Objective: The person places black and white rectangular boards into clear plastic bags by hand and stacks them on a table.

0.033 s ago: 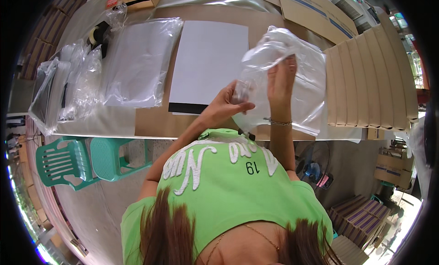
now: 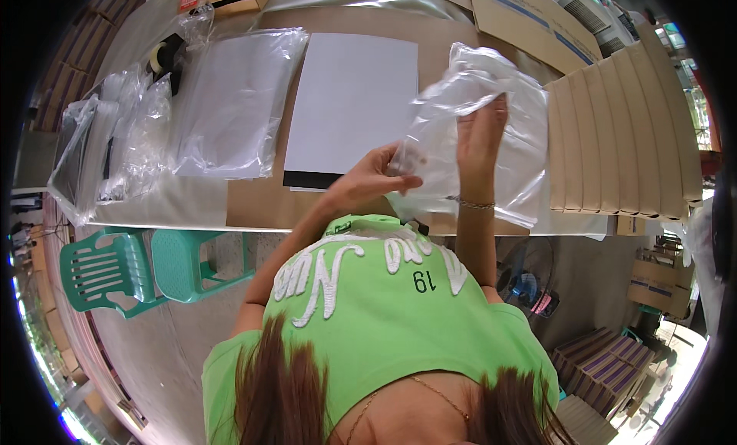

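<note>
A clear plastic bag [image 2: 437, 130] is lifted between my hands, above a pile of similar clear bags [image 2: 526, 138]. My left hand [image 2: 375, 175] pinches its near left edge between thumb and fingers. My right hand [image 2: 482, 130], a chain bracelet at its wrist, is closed on the film higher up; its fingertips are partly covered by the crumpled plastic. Left of the bag lies a white sheet stack [image 2: 353, 100] with a black strip along its near edge, close to my left fingers.
A wrapped stack [image 2: 234, 107] in clear plastic lies farther left, beside crumpled plastic packs [image 2: 138, 138] and a tape dispenser [image 2: 165, 61]. Folded brown cartons [image 2: 626, 130] stand in a row at right. Flat cardboard [image 2: 530, 23] lies at the back. Green plastic chairs [image 2: 192, 268] stand by the table's near left edge.
My right hand has shifted slightly right, and my left hand slightly left. The bag's film between them has moved a little with them.
</note>
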Motion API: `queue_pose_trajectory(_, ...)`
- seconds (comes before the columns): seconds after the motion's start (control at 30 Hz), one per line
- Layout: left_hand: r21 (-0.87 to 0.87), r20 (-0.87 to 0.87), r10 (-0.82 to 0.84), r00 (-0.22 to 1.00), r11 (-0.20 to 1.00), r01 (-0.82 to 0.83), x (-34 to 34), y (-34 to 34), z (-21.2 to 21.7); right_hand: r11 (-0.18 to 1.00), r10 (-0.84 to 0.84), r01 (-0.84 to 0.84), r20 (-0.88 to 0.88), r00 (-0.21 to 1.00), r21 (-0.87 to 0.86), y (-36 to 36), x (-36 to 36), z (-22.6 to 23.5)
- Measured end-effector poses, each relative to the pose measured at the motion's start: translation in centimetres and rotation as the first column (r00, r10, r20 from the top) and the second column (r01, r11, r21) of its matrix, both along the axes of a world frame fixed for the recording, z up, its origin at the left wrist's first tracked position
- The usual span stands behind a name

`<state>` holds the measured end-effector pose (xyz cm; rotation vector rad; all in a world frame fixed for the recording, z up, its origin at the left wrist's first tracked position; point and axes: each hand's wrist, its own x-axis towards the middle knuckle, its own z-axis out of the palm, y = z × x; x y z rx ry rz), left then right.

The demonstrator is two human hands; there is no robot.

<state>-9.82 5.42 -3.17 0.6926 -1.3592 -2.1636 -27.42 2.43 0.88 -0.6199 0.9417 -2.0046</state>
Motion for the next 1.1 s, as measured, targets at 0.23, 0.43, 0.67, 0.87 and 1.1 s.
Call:
queue_pose_trajectory(0.23,0.471,-0.34,0.371,0.864,0.862,-0.185,8.4,-4.5,-1.6,0.922,-0.337,0.373,-0.258,0.906,0.107,0.9,-4.4,-0.2)
queue_pose_trajectory(0.43,0.275,-0.273,0.025,0.962,0.96,0.053,8.4,-3.6,0.0,0.81,-0.479,0.575,-0.434,0.763,0.118,2.0,-7.3,-3.5)
queue_pose_trajectory(0.67,0.036,0.219,0.119,0.968,0.991,-0.129,5.1,-2.8,-2.5,0.727,-0.557,0.668,-0.43,0.71,0.161,3.8,-9.2,-5.3)
queue_pose_trajectory(0.87,0.283,0.14,0.24,0.961,0.92,-0.271,5.1,-3.3,-4.1,0.669,-0.57,0.703,-0.441,0.693,0.241,5.5,-11.0,-6.7)
queue_pose_trajectory(1.1,0.323,0.113,0.318,0.941,0.884,-0.338,5.0,-3.2,-4.2,0.641,-0.535,0.722,-0.524,0.663,0.26,6.3,-11.9,-9.8)
